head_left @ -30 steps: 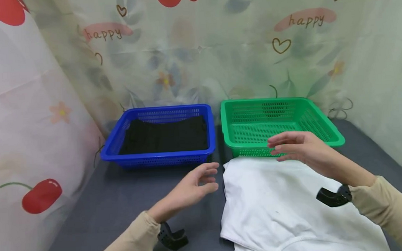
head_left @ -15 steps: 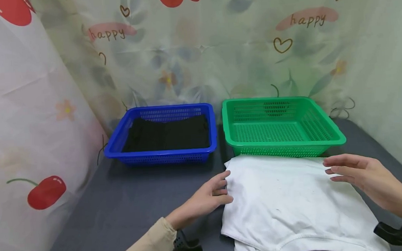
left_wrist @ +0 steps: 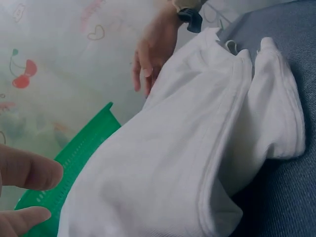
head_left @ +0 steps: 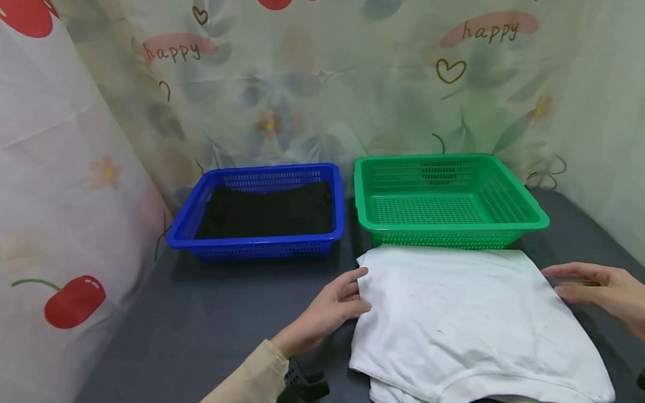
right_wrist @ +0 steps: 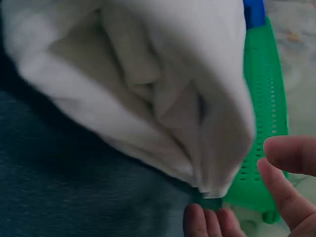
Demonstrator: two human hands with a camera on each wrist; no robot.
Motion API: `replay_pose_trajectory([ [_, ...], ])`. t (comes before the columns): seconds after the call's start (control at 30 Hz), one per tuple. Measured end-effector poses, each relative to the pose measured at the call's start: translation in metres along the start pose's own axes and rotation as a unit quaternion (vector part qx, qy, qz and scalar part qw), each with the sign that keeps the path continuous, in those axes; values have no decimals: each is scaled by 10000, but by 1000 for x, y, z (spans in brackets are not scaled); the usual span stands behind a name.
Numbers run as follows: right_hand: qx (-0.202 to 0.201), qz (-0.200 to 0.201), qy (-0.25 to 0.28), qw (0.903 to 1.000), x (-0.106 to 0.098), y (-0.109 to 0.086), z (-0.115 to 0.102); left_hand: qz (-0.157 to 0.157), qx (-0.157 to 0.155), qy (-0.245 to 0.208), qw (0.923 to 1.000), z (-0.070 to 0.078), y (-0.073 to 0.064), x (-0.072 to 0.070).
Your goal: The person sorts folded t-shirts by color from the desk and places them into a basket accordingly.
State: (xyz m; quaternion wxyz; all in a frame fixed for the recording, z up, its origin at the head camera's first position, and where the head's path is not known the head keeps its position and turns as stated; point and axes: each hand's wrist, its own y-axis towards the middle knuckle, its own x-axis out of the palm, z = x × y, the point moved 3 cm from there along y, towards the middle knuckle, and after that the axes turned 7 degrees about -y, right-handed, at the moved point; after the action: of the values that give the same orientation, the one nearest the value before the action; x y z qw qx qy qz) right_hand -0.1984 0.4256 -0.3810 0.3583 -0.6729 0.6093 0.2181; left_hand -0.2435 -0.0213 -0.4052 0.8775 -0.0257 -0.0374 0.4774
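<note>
A folded white T-shirt (head_left: 463, 322) lies on the dark table, its curved neckline toward me. At its left edge is my left hand (head_left: 329, 307), fingers loosely bent and the fingertips at the cloth. My right hand (head_left: 619, 297) is by the opposite edge, thumb and fingers spread apart. In the left wrist view, the left fingers (left_wrist: 30, 170) appear beside the shirt with nothing pinched. The right wrist view has the right fingers (right_wrist: 291, 155) just off the layered side folds (right_wrist: 207, 143). Whether either hand touches the cloth is hard to tell.
Behind the shirt stands a green plastic basket (head_left: 452, 232) with nothing in it. To its left, a blue basket (head_left: 258, 240) holds folded black cloth (head_left: 268, 212). A printed curtain (head_left: 322, 103) hangs around the dark grey table (head_left: 198, 345).
My right hand has moved from above the shirt near the green basket, out and down to the shirt's right edge. My left hand has moved right to its left edge.
</note>
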Motion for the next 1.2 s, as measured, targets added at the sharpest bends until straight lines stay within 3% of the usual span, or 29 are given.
replay_pose_trajectory([
  [0.13, 264, -481, 417, 9976, 7, 4, 12, 66, 173, -18, 9998, 1, 3, 3],
  [0.23, 406, -856, 1016, 9903, 13, 7, 18, 69, 207, -27, 9998, 2, 5, 5],
  [0.37, 541, -1021, 1433, 9829, 18, 11, 21, 156, 148, 176, 9996, 2, 4, 6],
  [0.53, 536, -707, 1315, 9873, 18, 11, 22, 253, 111, 388, 9989, 3, 4, 5],
  [0.67, 423, -400, 1167, 9915, 17, 11, 23, 99, 159, 290, 9994, 4, 3, 8],
  [0.83, 244, -294, 1224, 9917, 15, 11, 25, -159, 311, 213, 9992, 6, 3, 12],
  [1.03, 371, -610, 1101, 9913, 14, 10, 21, -159, 252, 274, 9992, 6, 4, 12],
  [1.2, 365, -1154, 1161, 9858, 15, 5, 17, -33, 230, 379, 9990, 5, 4, 10],
])
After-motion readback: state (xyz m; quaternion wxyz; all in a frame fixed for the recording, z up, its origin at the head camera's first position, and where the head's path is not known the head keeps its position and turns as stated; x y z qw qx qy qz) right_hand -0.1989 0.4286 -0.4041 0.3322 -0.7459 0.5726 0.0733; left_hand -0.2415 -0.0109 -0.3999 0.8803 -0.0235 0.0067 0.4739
